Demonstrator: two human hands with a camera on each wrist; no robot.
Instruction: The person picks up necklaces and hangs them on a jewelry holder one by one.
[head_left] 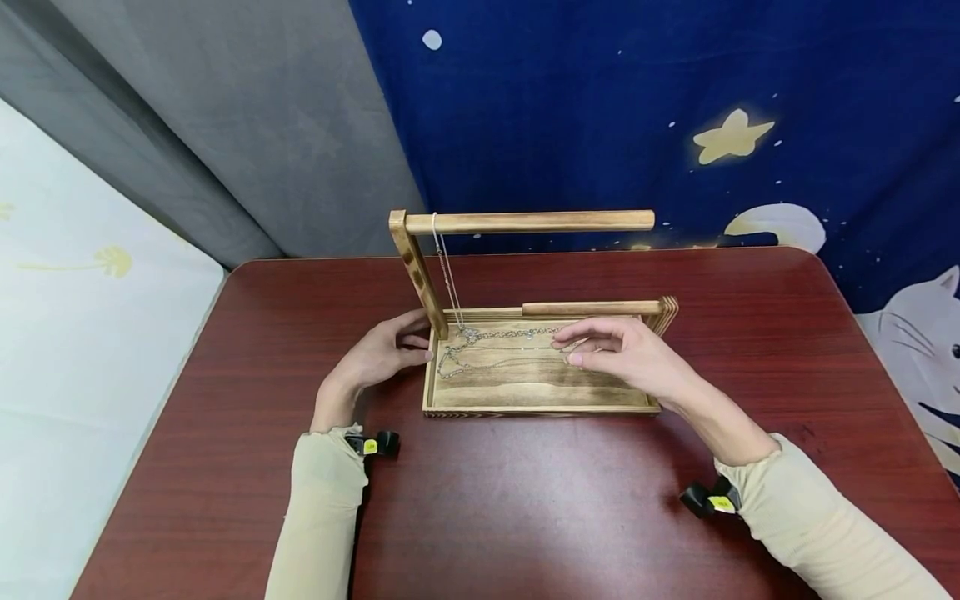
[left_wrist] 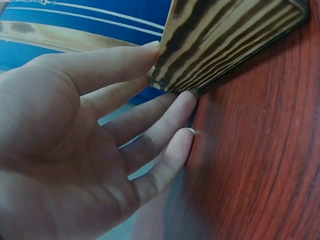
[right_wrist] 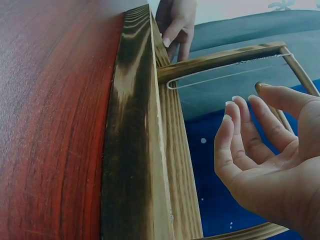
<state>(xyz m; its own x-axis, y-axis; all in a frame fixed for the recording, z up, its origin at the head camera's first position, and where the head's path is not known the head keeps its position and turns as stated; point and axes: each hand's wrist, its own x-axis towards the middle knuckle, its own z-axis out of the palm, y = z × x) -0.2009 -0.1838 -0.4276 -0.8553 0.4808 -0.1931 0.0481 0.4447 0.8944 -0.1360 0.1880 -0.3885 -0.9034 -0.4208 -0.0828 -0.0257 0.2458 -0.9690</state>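
A wooden jewellery stand has an upright post, an upper bar (head_left: pixel 525 222) and a shallow tray (head_left: pixel 525 396) as its base. A thin silver necklace (head_left: pixel 447 279) hangs from the upper bar near the post. More silver chains (head_left: pixel 495 365) lie spread over the tray floor. My left hand (head_left: pixel 378 354) touches the tray's left end beside the post; in the left wrist view its thumb and fingers meet the corner. Above the tray's right half hovers my right hand (head_left: pixel 630 354), fingers gently bent; the right wrist view shows nothing between thumb and fingers.
A lower wooden bar (head_left: pixel 592 308) runs along the tray's back to a slatted right end piece (head_left: pixel 663 315). Everything stands on a dark red table (head_left: pixel 525 500). Behind it hang a grey curtain (head_left: pixel 285 125) and a blue star-patterned cloth (head_left: pixel 570 100).
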